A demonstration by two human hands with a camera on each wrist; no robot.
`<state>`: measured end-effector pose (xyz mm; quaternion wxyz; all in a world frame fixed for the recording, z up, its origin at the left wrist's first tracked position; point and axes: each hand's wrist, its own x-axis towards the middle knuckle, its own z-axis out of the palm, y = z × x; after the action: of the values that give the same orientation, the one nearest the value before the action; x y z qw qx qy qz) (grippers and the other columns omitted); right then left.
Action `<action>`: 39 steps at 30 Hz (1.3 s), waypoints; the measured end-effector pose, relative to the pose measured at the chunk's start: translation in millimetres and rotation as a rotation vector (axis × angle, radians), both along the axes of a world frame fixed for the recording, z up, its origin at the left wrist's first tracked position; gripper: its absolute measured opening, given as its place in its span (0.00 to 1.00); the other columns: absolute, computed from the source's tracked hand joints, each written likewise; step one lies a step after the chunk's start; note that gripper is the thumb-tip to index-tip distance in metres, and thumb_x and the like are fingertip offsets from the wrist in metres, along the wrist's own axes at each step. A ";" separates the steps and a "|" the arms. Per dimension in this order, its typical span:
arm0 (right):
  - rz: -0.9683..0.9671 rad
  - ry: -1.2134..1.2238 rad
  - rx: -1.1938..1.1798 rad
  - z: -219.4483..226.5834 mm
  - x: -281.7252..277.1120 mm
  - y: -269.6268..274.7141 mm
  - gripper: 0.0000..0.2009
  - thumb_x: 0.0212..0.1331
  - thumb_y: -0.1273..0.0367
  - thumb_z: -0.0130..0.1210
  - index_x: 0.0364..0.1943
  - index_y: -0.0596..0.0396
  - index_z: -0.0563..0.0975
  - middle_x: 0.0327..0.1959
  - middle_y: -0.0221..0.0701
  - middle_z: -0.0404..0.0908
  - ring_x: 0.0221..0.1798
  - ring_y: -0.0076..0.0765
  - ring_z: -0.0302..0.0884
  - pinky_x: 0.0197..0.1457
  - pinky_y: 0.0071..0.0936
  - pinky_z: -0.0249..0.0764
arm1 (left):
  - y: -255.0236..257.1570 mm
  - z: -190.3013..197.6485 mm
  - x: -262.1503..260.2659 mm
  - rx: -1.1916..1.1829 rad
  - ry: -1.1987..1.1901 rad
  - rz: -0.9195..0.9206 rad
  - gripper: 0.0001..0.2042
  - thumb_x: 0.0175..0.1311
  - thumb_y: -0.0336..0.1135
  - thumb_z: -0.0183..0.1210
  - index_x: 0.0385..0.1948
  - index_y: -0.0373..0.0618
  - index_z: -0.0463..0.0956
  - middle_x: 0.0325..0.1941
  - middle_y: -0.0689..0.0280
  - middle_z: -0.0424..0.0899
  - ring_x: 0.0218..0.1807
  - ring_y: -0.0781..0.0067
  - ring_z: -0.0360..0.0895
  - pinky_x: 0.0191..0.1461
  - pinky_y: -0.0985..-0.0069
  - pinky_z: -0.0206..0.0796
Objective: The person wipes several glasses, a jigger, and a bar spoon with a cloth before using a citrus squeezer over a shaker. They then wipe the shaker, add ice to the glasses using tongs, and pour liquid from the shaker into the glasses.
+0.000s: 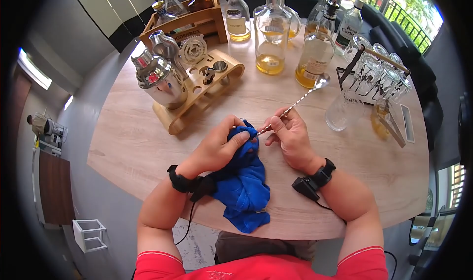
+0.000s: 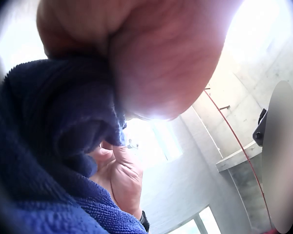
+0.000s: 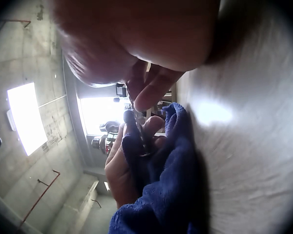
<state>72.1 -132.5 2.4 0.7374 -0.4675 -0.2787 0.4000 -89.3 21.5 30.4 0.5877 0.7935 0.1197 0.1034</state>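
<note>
A bar spoon [image 1: 300, 98] with a twisted metal handle slants over the table, its bowl pointing up and away to the right. My right hand [image 1: 294, 141] pinches the lower handle between thumb and fingers. From the other side my left hand [image 1: 219, 144] grips a blue cloth [image 1: 242, 193] bunched around the near end of the handle, so that end is hidden. The rest of the cloth hangs in folds toward the table's front edge. In the right wrist view, folds of cloth [image 3: 161, 180] lie against the left hand's fingers, with the handle between the two hands.
At the left, a bamboo stand [image 1: 173, 123] carries a metal shaker [image 1: 165, 85] and a strainer [image 1: 193, 50]. Behind are a wooden crate [image 1: 217, 21] and several bottles, including a tall clear one [image 1: 271, 41]. A clear glass [image 1: 340, 113], a rack of glasses [image 1: 345, 73] and tongs [image 1: 392, 127] stand right.
</note>
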 end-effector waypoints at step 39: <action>0.405 -0.107 -0.234 16.9 -16.0 -12.9 0.09 0.73 0.69 0.54 0.44 0.60 0.80 0.27 0.28 0.82 0.23 0.17 0.77 0.25 0.16 0.71 | -15.1 9.2 6.5 -0.686 -0.052 0.129 0.11 0.70 0.36 0.63 0.47 0.41 0.77 0.41 0.69 0.83 0.40 0.83 0.79 0.47 0.80 0.74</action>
<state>56.1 -145.4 19.4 0.5672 -0.5047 -0.3574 0.5438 -82.8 6.5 39.6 0.8153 0.5376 0.1823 0.1144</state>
